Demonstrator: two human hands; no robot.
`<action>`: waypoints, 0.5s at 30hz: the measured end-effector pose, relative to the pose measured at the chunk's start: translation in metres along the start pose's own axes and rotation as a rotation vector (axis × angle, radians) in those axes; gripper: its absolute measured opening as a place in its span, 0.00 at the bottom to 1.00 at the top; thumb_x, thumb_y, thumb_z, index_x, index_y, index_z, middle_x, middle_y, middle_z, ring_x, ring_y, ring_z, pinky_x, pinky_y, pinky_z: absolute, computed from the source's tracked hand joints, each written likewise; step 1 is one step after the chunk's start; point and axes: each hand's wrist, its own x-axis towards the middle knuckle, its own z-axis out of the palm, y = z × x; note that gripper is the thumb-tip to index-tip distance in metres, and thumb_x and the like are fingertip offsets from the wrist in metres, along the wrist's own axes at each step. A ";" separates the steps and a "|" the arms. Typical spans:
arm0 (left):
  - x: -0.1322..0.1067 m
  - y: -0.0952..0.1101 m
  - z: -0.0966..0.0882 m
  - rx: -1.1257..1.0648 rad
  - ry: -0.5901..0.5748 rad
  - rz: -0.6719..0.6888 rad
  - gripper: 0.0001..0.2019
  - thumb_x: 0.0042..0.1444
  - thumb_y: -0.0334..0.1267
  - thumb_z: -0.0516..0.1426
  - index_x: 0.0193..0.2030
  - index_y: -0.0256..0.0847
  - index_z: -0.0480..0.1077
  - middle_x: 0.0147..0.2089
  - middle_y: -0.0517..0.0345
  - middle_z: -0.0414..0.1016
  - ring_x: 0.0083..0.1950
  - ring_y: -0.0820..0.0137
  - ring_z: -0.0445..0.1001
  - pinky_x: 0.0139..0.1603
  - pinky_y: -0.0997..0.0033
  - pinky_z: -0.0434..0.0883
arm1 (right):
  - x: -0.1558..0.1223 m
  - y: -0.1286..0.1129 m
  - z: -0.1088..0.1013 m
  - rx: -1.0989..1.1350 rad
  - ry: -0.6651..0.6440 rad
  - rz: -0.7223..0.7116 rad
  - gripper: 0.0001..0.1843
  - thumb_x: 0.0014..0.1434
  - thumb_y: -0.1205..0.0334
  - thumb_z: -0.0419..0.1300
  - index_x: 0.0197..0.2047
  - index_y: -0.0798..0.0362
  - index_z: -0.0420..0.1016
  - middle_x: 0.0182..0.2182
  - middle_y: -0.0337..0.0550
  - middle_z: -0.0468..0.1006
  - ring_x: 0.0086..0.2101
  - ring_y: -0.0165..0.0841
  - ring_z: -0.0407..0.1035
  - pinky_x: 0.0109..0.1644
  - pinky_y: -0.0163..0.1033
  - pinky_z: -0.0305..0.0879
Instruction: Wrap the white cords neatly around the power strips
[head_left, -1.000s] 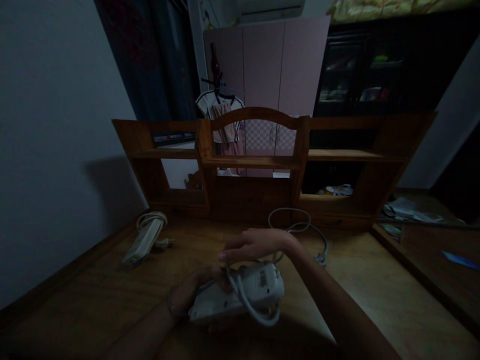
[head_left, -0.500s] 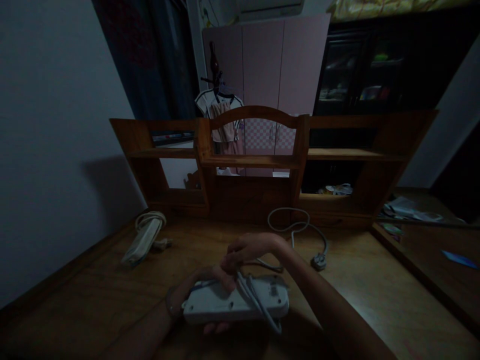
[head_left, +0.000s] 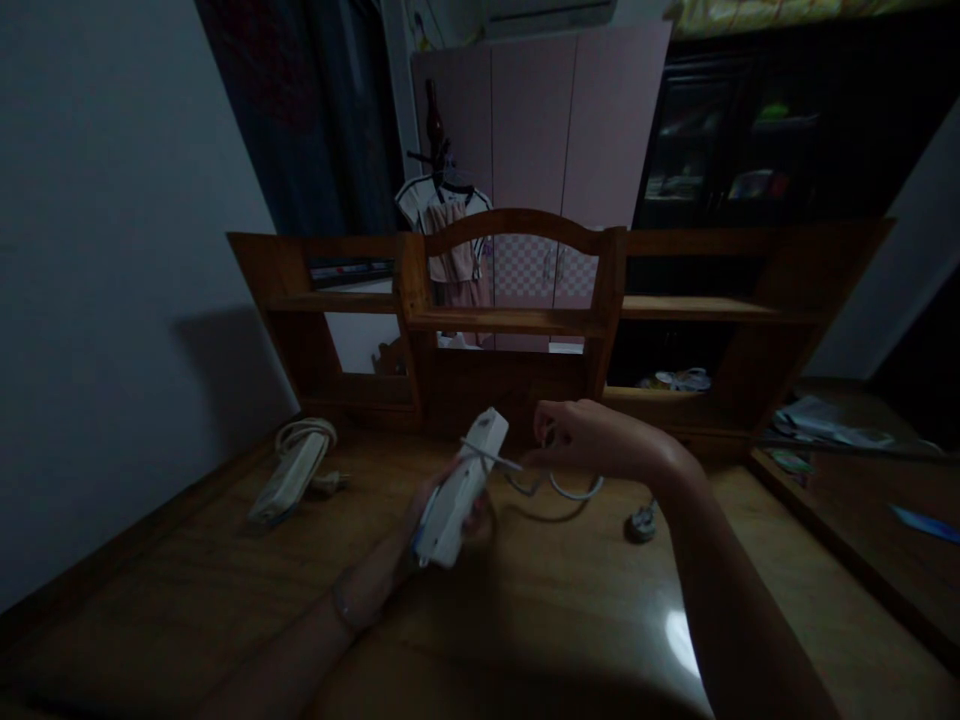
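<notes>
A white power strip (head_left: 460,498) is held tilted above the wooden desk, its far end raised toward the shelf. My left hand (head_left: 417,512) wraps around its near half, closed. Its grey cord (head_left: 501,461) crosses the far end and runs taut to my right hand (head_left: 581,438), whose fingers are closed on it, to the right of the strip. From there the cord hangs in a loop to the desk, where its plug (head_left: 641,524) lies. The plug's link to the loop is partly hidden behind my right wrist.
A second power strip (head_left: 289,482) with its cord coiled at the far end lies on the desk's left side. A wooden shelf unit (head_left: 510,320) stands along the back. Papers (head_left: 829,425) and a blue card (head_left: 922,522) lie on the surface at right.
The power strip has turned from lying crosswise to pointing away, and lifted. My right hand has moved right, drawing the cord out from the strip. The cord's loop on the desk is smaller.
</notes>
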 end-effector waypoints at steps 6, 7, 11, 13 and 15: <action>0.005 -0.003 -0.024 -0.054 -0.016 0.078 0.25 0.58 0.59 0.49 0.36 0.34 0.67 0.27 0.54 0.68 0.22 0.73 0.66 0.20 0.76 0.63 | 0.002 0.021 -0.002 -0.003 -0.206 0.033 0.17 0.56 0.50 0.59 0.31 0.54 0.80 0.26 0.41 0.78 0.29 0.33 0.71 0.30 0.33 0.58; 0.004 -0.004 -0.024 -0.060 -0.037 0.050 0.26 0.57 0.60 0.49 0.36 0.34 0.68 0.27 0.55 0.68 0.22 0.73 0.66 0.20 0.75 0.64 | 0.003 0.023 -0.002 -0.027 -0.203 0.057 0.15 0.55 0.52 0.60 0.31 0.54 0.81 0.26 0.42 0.79 0.30 0.33 0.71 0.31 0.33 0.58; -0.006 -0.009 -0.016 -0.042 -0.134 -0.130 0.29 0.55 0.62 0.50 0.39 0.32 0.69 0.26 0.53 0.70 0.21 0.70 0.68 0.21 0.73 0.64 | 0.009 0.031 0.002 -0.211 -0.073 0.205 0.10 0.58 0.61 0.56 0.32 0.56 0.78 0.31 0.50 0.80 0.30 0.36 0.73 0.30 0.35 0.56; -0.014 -0.009 -0.009 -0.011 -0.146 -0.210 0.30 0.55 0.62 0.51 0.41 0.30 0.70 0.27 0.51 0.71 0.22 0.70 0.70 0.22 0.73 0.66 | 0.011 0.034 0.002 -0.271 0.064 0.251 0.12 0.62 0.63 0.51 0.36 0.57 0.75 0.32 0.54 0.79 0.31 0.37 0.72 0.31 0.36 0.55; -0.020 -0.009 -0.005 0.014 -0.139 -0.300 0.31 0.54 0.61 0.52 0.42 0.28 0.70 0.29 0.49 0.72 0.23 0.69 0.71 0.24 0.72 0.67 | 0.013 0.035 0.001 -0.264 0.248 0.252 0.12 0.64 0.64 0.47 0.42 0.58 0.71 0.32 0.54 0.77 0.30 0.37 0.71 0.31 0.36 0.54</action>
